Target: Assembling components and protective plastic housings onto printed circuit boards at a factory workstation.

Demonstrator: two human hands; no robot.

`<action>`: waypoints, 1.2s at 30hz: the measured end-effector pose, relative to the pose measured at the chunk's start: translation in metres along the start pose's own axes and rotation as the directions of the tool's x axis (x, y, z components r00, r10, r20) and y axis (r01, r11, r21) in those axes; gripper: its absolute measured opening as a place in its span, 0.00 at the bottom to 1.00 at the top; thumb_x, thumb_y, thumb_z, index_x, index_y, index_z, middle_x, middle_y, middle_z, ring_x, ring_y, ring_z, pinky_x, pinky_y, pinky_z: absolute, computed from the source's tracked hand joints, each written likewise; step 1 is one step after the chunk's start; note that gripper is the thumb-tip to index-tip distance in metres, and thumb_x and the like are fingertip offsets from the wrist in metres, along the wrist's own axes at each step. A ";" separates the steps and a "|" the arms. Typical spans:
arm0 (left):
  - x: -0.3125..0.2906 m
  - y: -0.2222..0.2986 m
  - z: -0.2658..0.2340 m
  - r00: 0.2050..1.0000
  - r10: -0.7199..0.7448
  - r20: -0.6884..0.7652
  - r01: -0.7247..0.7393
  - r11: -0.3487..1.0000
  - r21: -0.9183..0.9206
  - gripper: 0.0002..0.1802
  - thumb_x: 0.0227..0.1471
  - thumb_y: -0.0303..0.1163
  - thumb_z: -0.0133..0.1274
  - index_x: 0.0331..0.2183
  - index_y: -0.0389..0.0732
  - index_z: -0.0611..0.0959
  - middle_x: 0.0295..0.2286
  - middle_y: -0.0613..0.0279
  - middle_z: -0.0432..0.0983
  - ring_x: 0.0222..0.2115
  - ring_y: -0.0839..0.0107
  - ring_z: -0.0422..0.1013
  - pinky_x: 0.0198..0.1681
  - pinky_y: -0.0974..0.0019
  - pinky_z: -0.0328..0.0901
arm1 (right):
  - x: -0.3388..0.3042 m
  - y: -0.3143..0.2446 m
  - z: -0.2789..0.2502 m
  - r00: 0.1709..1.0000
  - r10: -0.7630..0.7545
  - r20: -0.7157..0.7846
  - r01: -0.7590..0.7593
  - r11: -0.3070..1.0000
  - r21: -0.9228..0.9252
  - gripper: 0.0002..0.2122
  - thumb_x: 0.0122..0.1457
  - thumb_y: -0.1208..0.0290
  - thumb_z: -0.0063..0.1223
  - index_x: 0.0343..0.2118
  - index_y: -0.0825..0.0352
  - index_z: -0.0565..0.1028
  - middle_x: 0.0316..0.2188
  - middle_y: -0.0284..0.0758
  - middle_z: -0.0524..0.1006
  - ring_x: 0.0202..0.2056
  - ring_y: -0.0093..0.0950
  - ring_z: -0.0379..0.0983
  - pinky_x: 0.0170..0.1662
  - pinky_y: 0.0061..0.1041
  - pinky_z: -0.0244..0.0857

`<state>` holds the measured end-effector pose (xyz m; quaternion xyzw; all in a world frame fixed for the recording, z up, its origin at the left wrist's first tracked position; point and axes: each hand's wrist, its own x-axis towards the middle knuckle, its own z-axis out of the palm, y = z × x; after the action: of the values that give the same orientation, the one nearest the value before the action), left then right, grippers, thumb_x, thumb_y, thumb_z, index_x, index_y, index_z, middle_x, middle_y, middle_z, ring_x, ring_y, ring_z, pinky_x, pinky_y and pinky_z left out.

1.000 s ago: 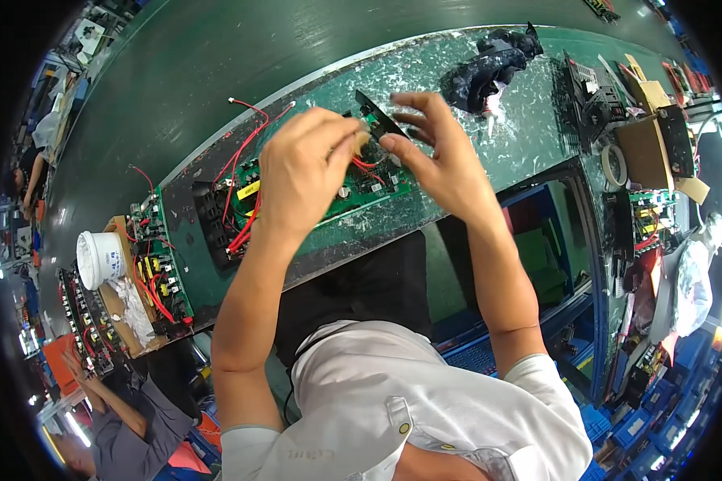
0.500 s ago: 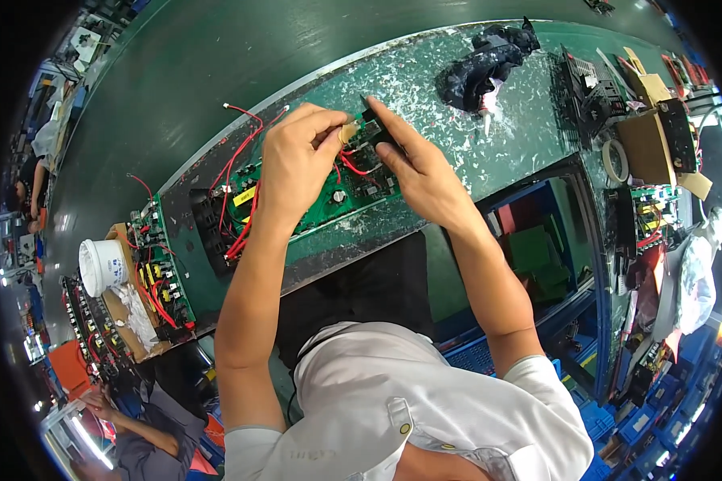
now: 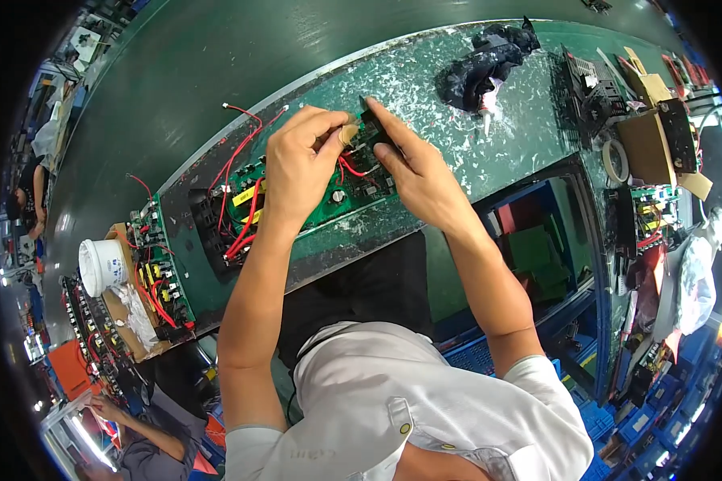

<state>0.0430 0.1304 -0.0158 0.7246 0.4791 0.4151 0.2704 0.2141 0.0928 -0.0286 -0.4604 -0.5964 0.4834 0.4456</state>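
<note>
A long green circuit board (image 3: 317,215) with red wires and yellow-labelled parts lies on the bench, a black slotted end piece (image 3: 208,228) at its left end. My left hand (image 3: 301,164) is over the board, thumb and forefinger pinched at a small tan piece (image 3: 347,135) whose kind I cannot make out. At the board's right end, my right hand (image 3: 421,180) grips a black end panel (image 3: 371,124) between thumb and fingers. Red wires (image 3: 351,167) run just below the left fingertips. My hands hide part of the board's far side.
Beyond my right hand lie a black crumpled bag (image 3: 489,64) and a white nozzle tube (image 3: 488,108). A tape roll (image 3: 615,160) and cardboard box (image 3: 646,144) stand at the right. To the left are a white tub (image 3: 103,267) and another circuit board (image 3: 162,260). A co-worker's arm (image 3: 140,429) shows lower left.
My left hand has shifted slightly right, still pinching. The tan piece shows a little more clearly. My right hand has barely moved on the panel.
</note>
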 end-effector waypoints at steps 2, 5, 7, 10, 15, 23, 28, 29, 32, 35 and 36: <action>0.000 -0.002 0.001 0.999 0.047 -0.017 -0.046 0.999 0.018 0.07 0.48 0.20 0.58 0.34 0.34 0.84 0.29 0.55 0.78 0.26 0.65 0.76 0.29 0.67 0.68 | -0.001 -0.001 0.002 0.998 -0.047 -0.040 0.045 0.998 -0.039 0.24 0.63 0.79 0.44 0.63 0.67 0.61 0.58 0.47 0.67 0.59 0.36 0.64 0.60 0.29 0.56; 0.002 -0.001 0.000 0.990 0.141 -0.017 -0.139 0.987 0.083 0.07 0.47 0.20 0.58 0.33 0.33 0.83 0.28 0.54 0.78 0.26 0.61 0.76 0.29 0.64 0.69 | -0.005 0.003 0.012 0.989 -0.114 -0.091 0.107 0.991 -0.076 0.24 0.62 0.79 0.45 0.62 0.66 0.62 0.54 0.51 0.70 0.55 0.43 0.68 0.57 0.33 0.61; 0.002 0.000 -0.002 0.980 0.197 -0.008 -0.194 0.974 0.120 0.06 0.46 0.21 0.58 0.31 0.33 0.83 0.27 0.52 0.78 0.27 0.57 0.76 0.30 0.61 0.69 | -0.007 0.000 0.017 0.991 -0.090 -0.101 0.088 0.996 -0.028 0.24 0.61 0.80 0.45 0.62 0.67 0.62 0.54 0.52 0.70 0.55 0.43 0.69 0.57 0.32 0.61; 0.006 0.001 0.001 0.970 0.244 0.017 -0.244 0.958 0.150 0.06 0.46 0.24 0.59 0.31 0.34 0.83 0.28 0.54 0.77 0.28 0.58 0.75 0.32 0.63 0.69 | -0.009 -0.008 0.014 0.995 0.047 -0.088 -0.050 0.998 -0.037 0.24 0.63 0.80 0.44 0.64 0.69 0.59 0.61 0.44 0.65 0.62 0.30 0.61 0.62 0.24 0.52; 0.007 0.004 -0.003 0.984 0.161 0.071 -0.169 0.978 0.120 0.08 0.48 0.28 0.59 0.33 0.36 0.83 0.29 0.53 0.77 0.30 0.54 0.75 0.34 0.60 0.69 | -0.008 -0.007 0.010 0.996 0.016 -0.093 -0.013 0.999 0.040 0.25 0.64 0.82 0.41 0.64 0.68 0.59 0.60 0.39 0.66 0.60 0.26 0.60 0.62 0.23 0.51; 0.007 -0.006 -0.109 0.895 -0.440 0.071 0.206 0.550 0.810 0.30 0.50 0.40 0.60 0.53 0.40 0.74 0.39 0.50 0.79 0.38 0.48 0.74 0.43 0.50 0.68 | 0.002 0.005 -0.007 0.997 0.028 -0.073 -0.038 0.988 -0.148 0.23 0.64 0.77 0.47 0.63 0.67 0.62 0.59 0.39 0.67 0.59 0.28 0.63 0.61 0.26 0.54; 0.000 0.025 -0.107 0.985 -0.047 0.167 0.001 0.963 0.269 0.11 0.51 0.32 0.57 0.35 0.36 0.84 0.28 0.47 0.79 0.28 0.54 0.76 0.34 0.60 0.69 | 0.006 -0.062 0.011 0.870 -0.485 -0.090 0.381 0.777 -0.501 0.26 0.55 0.75 0.59 0.58 0.61 0.68 0.55 0.38 0.70 0.43 0.30 0.75 0.41 0.28 0.70; -0.004 0.028 -0.106 0.978 -0.011 0.209 -0.023 0.987 0.159 0.11 0.51 0.31 0.58 0.36 0.36 0.84 0.27 0.48 0.79 0.27 0.58 0.76 0.33 0.63 0.68 | 0.006 -0.077 0.025 0.886 -0.463 -0.029 0.389 0.776 -0.497 0.24 0.53 0.76 0.60 0.56 0.62 0.71 0.50 0.39 0.74 0.35 0.28 0.76 0.33 0.27 0.69; -0.017 0.041 -0.103 0.966 0.053 0.253 -0.059 0.998 0.015 0.11 0.51 0.28 0.58 0.38 0.34 0.84 0.27 0.54 0.80 0.27 0.71 0.76 0.32 0.70 0.68 | 0.012 -0.076 0.033 0.920 -0.349 0.179 0.384 0.710 -0.590 0.14 0.53 0.76 0.60 0.45 0.68 0.77 0.26 0.39 0.78 0.24 0.26 0.72 0.29 0.25 0.65; -0.034 0.026 -0.108 0.974 -0.107 0.200 0.136 0.981 -0.140 0.12 0.53 0.21 0.54 0.41 0.32 0.83 0.34 0.58 0.83 0.35 0.75 0.78 0.40 0.72 0.70 | 0.001 -0.076 0.023 0.955 -0.224 0.196 0.290 0.848 -0.443 0.09 0.55 0.76 0.59 0.39 0.70 0.78 0.22 0.39 0.76 0.21 0.23 0.69 0.27 0.24 0.64; -0.041 0.025 -0.105 0.975 -0.114 0.191 0.143 0.979 -0.144 0.12 0.53 0.21 0.54 0.41 0.32 0.83 0.34 0.58 0.83 0.35 0.75 0.78 0.40 0.72 0.70 | -0.007 -0.071 0.023 0.971 -0.172 0.167 0.226 0.887 -0.402 0.06 0.55 0.76 0.59 0.35 0.71 0.79 0.20 0.38 0.76 0.20 0.21 0.66 0.26 0.24 0.62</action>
<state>-0.0441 0.0824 0.0433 0.7033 0.4642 0.3654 0.3954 0.1846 0.0746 0.0374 -0.4499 -0.7572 0.3243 0.3452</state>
